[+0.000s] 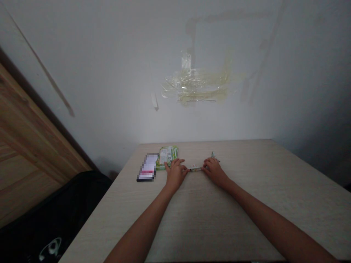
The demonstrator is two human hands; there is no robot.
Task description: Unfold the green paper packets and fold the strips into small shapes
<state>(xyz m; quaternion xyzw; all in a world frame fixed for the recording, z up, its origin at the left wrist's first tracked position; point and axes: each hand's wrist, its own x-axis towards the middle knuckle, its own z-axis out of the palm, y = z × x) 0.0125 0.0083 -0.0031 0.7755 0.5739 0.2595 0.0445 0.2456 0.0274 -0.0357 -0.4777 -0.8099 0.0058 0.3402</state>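
Strip: we see a narrow printed strip lying crosswise between our hands, nearer the far edge of the tabletop than the near one;
Left hand: our left hand is pinched on the strip's left end, other fingers spread;
Right hand: our right hand is pinched on its right end;
Green packets: we have these packets piled near the far left corner;
Phone: our phone lies just beside them, toward the left edge.

Head view — forward, down across the table.
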